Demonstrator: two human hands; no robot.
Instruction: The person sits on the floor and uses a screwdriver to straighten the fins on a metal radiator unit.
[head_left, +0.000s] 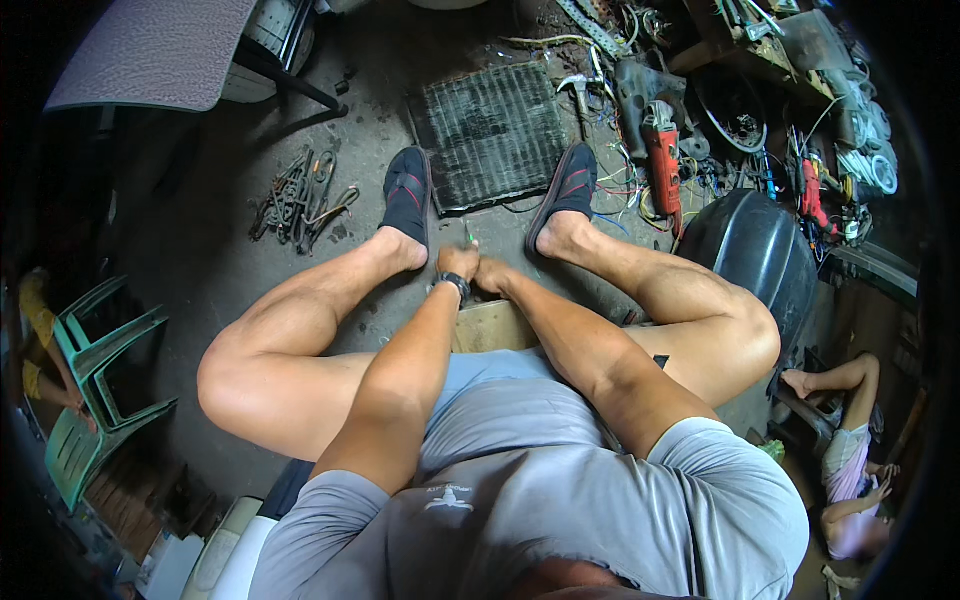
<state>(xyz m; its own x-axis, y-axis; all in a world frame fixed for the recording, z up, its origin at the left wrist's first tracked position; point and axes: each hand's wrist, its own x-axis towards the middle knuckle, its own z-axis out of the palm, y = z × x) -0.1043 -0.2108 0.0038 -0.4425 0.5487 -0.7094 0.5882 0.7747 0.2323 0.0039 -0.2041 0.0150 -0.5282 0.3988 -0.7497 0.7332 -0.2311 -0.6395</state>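
My left hand (457, 260), with a dark watch on its wrist, is closed in front of me between my feet. A thin object with a green part (471, 237) sticks out past its fingers; it is too small to name. Against it, on the right, my right hand (493, 276) is curled and blurred, and what its fingers hold is hidden. Both hands are above the concrete floor, just beyond a wooden board (491, 327) between my thighs. Farther out, a dark, dirty finned panel (495, 131) lies flat between my shoes.
Left of my foot lies a pile of metal rods and hooks (304, 199). To the right are a claw hammer (579, 86), a red angle grinder (663, 161), loose wires and a black plastic shell (750, 240). Green chairs (97, 375) stand left; people are at both sides.
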